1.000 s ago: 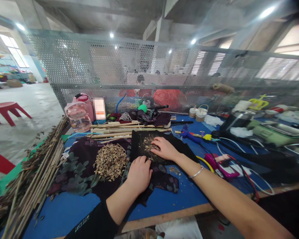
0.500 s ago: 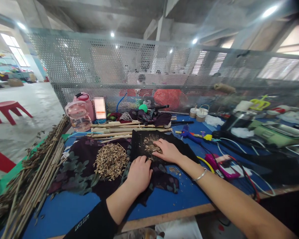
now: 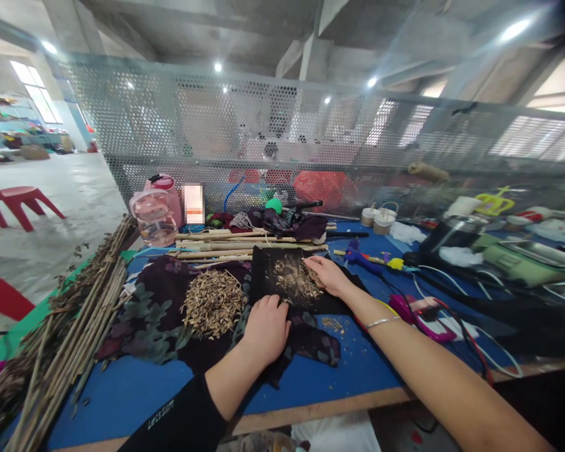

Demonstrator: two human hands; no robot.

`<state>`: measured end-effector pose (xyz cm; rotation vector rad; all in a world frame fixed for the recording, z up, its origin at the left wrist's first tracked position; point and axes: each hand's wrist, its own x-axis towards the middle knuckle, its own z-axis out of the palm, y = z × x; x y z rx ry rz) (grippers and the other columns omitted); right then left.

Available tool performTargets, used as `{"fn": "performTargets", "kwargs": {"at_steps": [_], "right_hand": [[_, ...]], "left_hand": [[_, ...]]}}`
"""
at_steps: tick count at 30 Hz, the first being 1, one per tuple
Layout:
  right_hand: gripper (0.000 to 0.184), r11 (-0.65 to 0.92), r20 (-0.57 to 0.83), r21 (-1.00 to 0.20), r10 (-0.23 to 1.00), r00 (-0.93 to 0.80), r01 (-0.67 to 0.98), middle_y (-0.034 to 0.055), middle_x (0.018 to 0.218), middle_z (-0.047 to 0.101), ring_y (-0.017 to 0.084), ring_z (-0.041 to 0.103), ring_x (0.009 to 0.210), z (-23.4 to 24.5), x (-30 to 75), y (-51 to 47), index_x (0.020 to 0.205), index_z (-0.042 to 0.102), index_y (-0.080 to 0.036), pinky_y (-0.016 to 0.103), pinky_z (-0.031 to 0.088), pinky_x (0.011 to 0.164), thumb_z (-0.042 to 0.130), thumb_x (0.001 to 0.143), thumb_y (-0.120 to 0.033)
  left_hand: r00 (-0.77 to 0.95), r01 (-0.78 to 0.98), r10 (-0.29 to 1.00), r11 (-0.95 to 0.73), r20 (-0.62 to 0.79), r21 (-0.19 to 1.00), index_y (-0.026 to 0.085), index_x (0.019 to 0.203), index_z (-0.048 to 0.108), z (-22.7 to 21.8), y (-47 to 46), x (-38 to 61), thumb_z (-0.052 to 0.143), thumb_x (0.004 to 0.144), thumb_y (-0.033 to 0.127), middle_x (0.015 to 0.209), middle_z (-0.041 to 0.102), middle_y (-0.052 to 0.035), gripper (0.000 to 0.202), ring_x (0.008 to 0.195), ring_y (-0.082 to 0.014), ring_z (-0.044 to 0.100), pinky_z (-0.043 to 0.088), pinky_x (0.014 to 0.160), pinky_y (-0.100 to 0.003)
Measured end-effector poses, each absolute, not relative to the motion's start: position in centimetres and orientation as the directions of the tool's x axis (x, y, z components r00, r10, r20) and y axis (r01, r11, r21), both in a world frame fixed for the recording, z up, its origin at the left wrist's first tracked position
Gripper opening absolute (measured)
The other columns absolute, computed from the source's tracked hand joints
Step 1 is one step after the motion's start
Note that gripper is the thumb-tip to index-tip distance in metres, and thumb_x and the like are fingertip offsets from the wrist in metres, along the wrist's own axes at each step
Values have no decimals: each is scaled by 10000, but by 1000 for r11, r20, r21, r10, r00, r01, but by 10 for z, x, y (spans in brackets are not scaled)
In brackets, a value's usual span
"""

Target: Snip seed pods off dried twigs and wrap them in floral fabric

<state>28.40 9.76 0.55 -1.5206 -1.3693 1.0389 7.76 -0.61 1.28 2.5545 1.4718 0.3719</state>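
My left hand [image 3: 267,329] lies palm down with fingers extended at the near left corner of a black cloth [image 3: 263,267]. My right hand [image 3: 327,274] is at the cloth's right side, its fingers curved over loose dry seed pods [image 3: 294,282]; I see no firm grip, and its palm is hidden. The pods are spread thinly with fine debris. Left of the black cloth, a larger heap of dry pods [image 3: 214,306] sits on a dark floral cloth [image 3: 145,329]. A few stray pods [image 3: 333,324] lie on the blue table [image 3: 306,376].
Bundled dry stalks [image 3: 87,314] line the table's left edge. Pale sticks [image 3: 216,245] lie behind the cloths, near a pink-lidded clear jug [image 3: 154,220]. At right are cables, a magenta device [image 3: 412,314] and a dark flask [image 3: 454,235]. A perforated metal screen [image 3: 207,125] stands behind.
My right hand has moved right from the middle of the black cloth, uncovering more loose pods, which are now more widely spread. My left hand stays in about the same place.
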Motion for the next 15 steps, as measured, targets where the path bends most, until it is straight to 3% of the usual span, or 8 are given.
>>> {"fn": "performTargets", "kwargs": {"at_steps": [2, 5, 8, 10, 13, 15], "right_hand": [[361, -127, -128, -982, 992, 5, 138, -85, 572, 375, 41, 303, 374, 14, 266, 98, 828, 492, -202, 162, 123, 338, 603, 674, -509], [373, -108, -117, -992, 979, -167, 61, -85, 576, 393, 34, 301, 376, 31, 223, 95, 817, 491, -204, 155, 123, 326, 641, 644, -498], [321, -28, -75, -988, 944, -321, 150, -98, 521, 360, 43, 274, 365, 45, 169, 92, 819, 498, -209, 166, 161, 338, 584, 707, -497], [273, 183, 37, -937, 900, -434, 299, -94, 489, 358, 54, 297, 386, 50, 135, 90, 809, 536, -199, 182, 234, 384, 540, 765, -468], [205, 643, 287, -654, 698, -655, 399, -28, 634, 534, 96, 486, 595, 48, 94, 86, 792, 589, -176, 215, 376, 586, 515, 826, -364], [178, 828, 313, -389, 530, -788, 403, 21, 800, 589, 126, 532, 746, 44, 76, 84, 810, 598, -169, 228, 389, 680, 495, 851, -308]], "left_hand": [[481, 826, 867, -498, 130, 264, 189, 1071, 557, 14, -7, 78, 485, 825, 276, 1085, 535, -88, 270, 1061, -223, 470, 410, 911, -366], [474, 828, 867, -499, 155, 256, 184, 1052, 561, 14, -7, 78, 508, 812, 289, 1059, 543, -84, 267, 1038, -225, 480, 418, 898, -365], [467, 833, 870, -493, 159, 249, 171, 1026, 577, 11, -7, 80, 517, 806, 311, 1069, 553, -91, 268, 1020, -233, 493, 429, 883, -372], [466, 835, 872, -489, 150, 250, 166, 1067, 575, 7, -5, 81, 498, 819, 332, 1132, 551, -101, 308, 1048, -249, 492, 429, 892, -386], [509, 814, 850, -526, 134, 246, 146, 1258, 471, -1, -3, 82, 401, 874, 282, 1315, 471, -110, 413, 1210, -278, 400, 352, 1002, -426], [534, 801, 839, -542, 105, 255, 129, 1345, 374, -5, -3, 83, 331, 896, 214, 1409, 371, -96, 458, 1297, -272, 304, 267, 1075, -428]]}}
